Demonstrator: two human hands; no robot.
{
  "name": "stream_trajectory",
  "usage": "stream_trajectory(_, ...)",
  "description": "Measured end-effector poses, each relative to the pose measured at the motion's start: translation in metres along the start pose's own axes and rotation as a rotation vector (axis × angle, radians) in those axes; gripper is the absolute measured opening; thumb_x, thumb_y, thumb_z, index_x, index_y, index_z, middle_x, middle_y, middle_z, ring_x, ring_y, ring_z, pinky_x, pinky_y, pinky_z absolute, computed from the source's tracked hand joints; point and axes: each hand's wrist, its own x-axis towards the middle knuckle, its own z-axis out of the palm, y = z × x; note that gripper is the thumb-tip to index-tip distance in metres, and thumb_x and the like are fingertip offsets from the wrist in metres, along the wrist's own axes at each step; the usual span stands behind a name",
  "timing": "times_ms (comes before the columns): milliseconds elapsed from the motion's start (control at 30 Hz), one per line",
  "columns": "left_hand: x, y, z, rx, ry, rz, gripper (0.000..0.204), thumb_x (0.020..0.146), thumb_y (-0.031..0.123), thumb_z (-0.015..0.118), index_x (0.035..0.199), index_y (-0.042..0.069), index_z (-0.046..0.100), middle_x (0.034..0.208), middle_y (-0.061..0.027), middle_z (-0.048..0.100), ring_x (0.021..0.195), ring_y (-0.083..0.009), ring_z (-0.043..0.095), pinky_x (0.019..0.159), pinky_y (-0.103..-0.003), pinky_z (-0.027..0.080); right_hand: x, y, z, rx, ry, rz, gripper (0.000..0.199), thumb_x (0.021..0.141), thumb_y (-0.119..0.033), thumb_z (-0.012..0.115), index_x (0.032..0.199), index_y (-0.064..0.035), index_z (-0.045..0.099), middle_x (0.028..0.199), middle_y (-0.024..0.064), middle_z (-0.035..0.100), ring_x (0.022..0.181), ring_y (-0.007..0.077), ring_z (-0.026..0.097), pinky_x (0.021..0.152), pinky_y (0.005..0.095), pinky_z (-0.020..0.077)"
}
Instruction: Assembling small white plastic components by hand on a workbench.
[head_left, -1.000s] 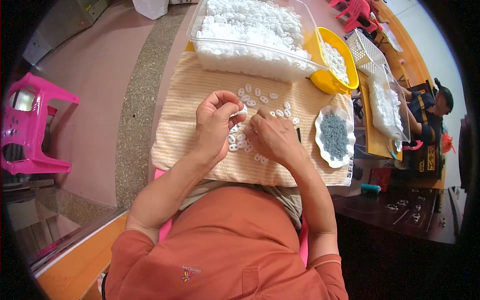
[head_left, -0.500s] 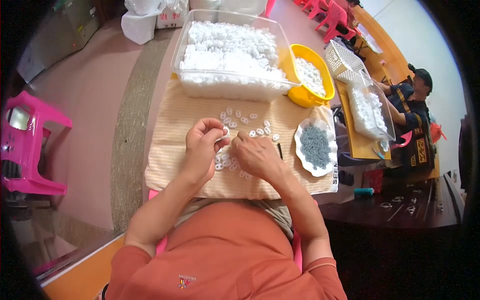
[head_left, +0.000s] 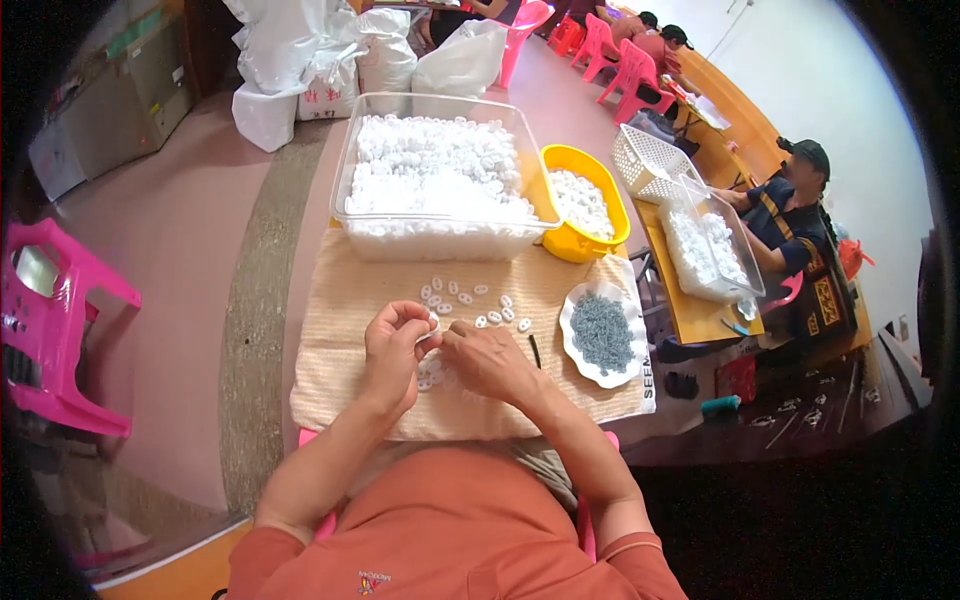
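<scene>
Your left hand and right hand pinch one small white piece together; loosen either grip and it could drop among the loose pieces.

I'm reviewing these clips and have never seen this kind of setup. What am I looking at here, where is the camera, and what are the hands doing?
There is no machine: a person works with bare hands. The one view comes from a wide fisheye camera worn on the head, looking down, so the forearms enter from below and straight edges bend.

The left hand and right hand meet over a beige cloth and pinch a small white piece between their fingertips; how it is gripped is too small to tell.

More loose white pieces lie on the cloth. Behind them stand a clear tub and a yellow bowl, both filled with white pieces. To the right, a white plate holds small grey parts, with a thin dark stick beside it.

Another person sits at the next table.
</scene>
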Motion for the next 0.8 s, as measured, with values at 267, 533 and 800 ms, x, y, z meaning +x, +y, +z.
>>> stream_trajectory(267,-0.001,-0.001,0.0,0.016,-0.002,0.001,0.014,0.081,-0.003,0.056,0.092,0.007,0.055,0.088,-0.0032,0.057,0.082,-0.0117,0.057,0.072,-0.028,0.051,-0.016,0.011,-0.002,0.229,0.256,0.236,0.011,0.081,-0.011,0.064,0.09,-0.007,0.063,0.085,0.0123,0.065,0.08,0.032,0.064,0.07,0.0409,0.0504)
stream_trajectory(533,-0.009,-0.012,-0.001,0.064,-0.054,-0.052,0.016,0.081,-0.002,0.056,0.094,0.007,0.055,0.088,-0.0026,0.057,0.082,-0.012,0.057,0.071,-0.027,0.051,-0.033,0.026,-0.003,0.369,0.398,0.317,0.01,0.081,-0.01,0.067,0.089,-0.004,0.067,0.082,0.0142,0.067,0.069,0.0279,0.064,0.063,0.0363,0.0506)
stream_trajectory(800,-0.002,-0.015,-0.003,0.112,-0.087,-0.046,0.013,0.084,0.0,0.056,0.094,0.007,0.056,0.089,-0.0022,0.059,0.083,-0.0121,0.059,0.072,-0.028,0.051,-0.032,0.047,-0.001,0.518,0.357,0.369,0.01,0.081,-0.007,0.067,0.09,-0.0022,0.067,0.077,0.0136,0.066,0.066,0.0233,0.063,0.062,0.0326,0.0495)
